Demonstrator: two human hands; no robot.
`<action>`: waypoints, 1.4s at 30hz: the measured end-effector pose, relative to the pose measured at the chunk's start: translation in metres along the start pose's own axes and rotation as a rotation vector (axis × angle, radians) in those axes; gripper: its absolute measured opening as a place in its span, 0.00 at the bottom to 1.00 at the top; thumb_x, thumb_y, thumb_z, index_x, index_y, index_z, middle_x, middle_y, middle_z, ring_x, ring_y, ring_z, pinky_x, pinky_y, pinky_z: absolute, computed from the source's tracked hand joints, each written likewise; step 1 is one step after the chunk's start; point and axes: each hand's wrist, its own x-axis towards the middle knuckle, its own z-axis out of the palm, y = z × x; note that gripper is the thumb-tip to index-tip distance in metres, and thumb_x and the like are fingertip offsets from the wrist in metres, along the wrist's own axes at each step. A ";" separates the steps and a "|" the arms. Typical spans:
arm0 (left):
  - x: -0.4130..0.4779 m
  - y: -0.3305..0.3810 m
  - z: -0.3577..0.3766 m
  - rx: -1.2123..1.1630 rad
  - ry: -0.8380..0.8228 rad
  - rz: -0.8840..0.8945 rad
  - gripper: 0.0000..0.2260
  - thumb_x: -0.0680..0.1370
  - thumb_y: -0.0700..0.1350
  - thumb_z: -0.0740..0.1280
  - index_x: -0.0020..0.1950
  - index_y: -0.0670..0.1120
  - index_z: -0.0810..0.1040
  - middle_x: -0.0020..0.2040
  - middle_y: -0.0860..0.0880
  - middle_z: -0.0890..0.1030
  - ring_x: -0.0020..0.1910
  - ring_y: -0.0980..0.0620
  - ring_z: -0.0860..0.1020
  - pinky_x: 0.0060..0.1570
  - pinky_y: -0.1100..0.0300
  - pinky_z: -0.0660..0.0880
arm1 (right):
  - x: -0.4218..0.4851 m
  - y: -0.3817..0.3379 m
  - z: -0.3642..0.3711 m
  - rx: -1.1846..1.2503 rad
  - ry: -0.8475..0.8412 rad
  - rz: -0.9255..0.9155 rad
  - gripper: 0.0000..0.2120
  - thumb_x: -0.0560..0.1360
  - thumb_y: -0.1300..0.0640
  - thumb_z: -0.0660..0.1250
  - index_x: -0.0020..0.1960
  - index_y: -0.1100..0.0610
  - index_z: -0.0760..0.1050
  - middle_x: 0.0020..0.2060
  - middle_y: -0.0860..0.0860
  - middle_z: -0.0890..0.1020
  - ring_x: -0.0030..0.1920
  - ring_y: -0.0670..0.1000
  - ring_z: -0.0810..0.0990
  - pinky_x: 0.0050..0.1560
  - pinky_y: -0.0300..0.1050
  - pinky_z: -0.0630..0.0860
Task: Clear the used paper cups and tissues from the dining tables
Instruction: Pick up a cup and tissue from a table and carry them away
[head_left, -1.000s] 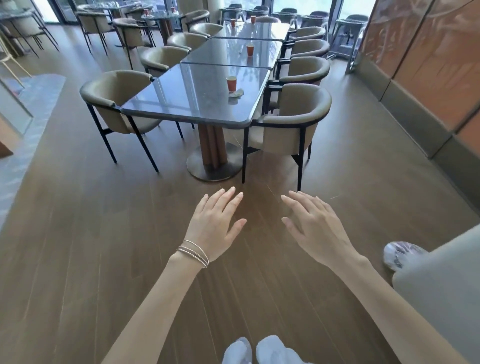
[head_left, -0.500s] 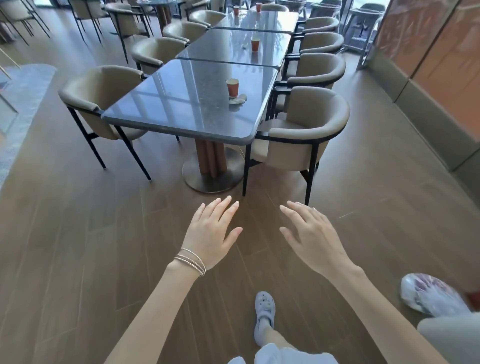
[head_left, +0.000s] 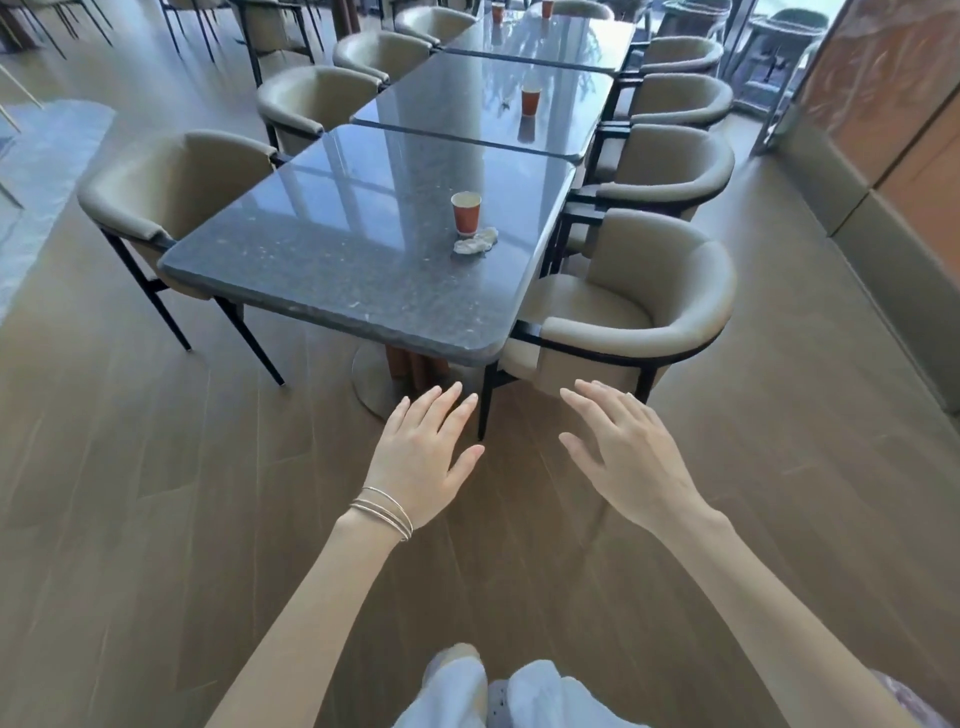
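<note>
The dark stone table (head_left: 337, 270) is standing with a beige chair (head_left: 623, 317) tucked at its right edge. Short of its near edge, the left hand (head_left: 421, 457) and right hand (head_left: 628, 460) are hovering over the wooden floor, holding nothing, fingers (head_left: 431, 415) straight and slightly apart. A red paper cup (head_left: 466, 214) is standing upright near the table's right edge, well apart from those fingers, with a crumpled tissue (head_left: 475, 242) lying just beside its base.

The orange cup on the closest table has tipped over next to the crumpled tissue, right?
Not quite. The cup on the closest table has not tipped over: it stands upright, and the head view shows its open rim facing up. It does sit right next to the crumpled tissue.
</note>
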 end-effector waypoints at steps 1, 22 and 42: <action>0.011 -0.005 0.006 0.004 -0.014 -0.003 0.24 0.80 0.57 0.53 0.74 0.51 0.57 0.75 0.50 0.60 0.74 0.50 0.56 0.73 0.51 0.51 | 0.010 0.006 0.006 0.008 -0.006 0.000 0.20 0.75 0.53 0.65 0.66 0.56 0.71 0.64 0.54 0.75 0.66 0.54 0.71 0.67 0.55 0.66; 0.317 -0.151 0.033 0.008 -0.052 0.001 0.25 0.79 0.55 0.56 0.74 0.49 0.59 0.75 0.49 0.60 0.73 0.49 0.58 0.72 0.50 0.52 | 0.334 0.085 0.084 0.047 -0.065 -0.009 0.21 0.74 0.49 0.67 0.65 0.55 0.72 0.64 0.52 0.75 0.66 0.53 0.71 0.66 0.54 0.66; 0.552 -0.223 0.112 -0.113 -0.033 -0.295 0.29 0.78 0.58 0.57 0.75 0.47 0.56 0.76 0.48 0.56 0.74 0.50 0.56 0.72 0.55 0.53 | 0.574 0.186 0.214 0.184 -0.271 -0.156 0.20 0.73 0.48 0.67 0.62 0.53 0.72 0.64 0.49 0.74 0.64 0.53 0.72 0.59 0.49 0.71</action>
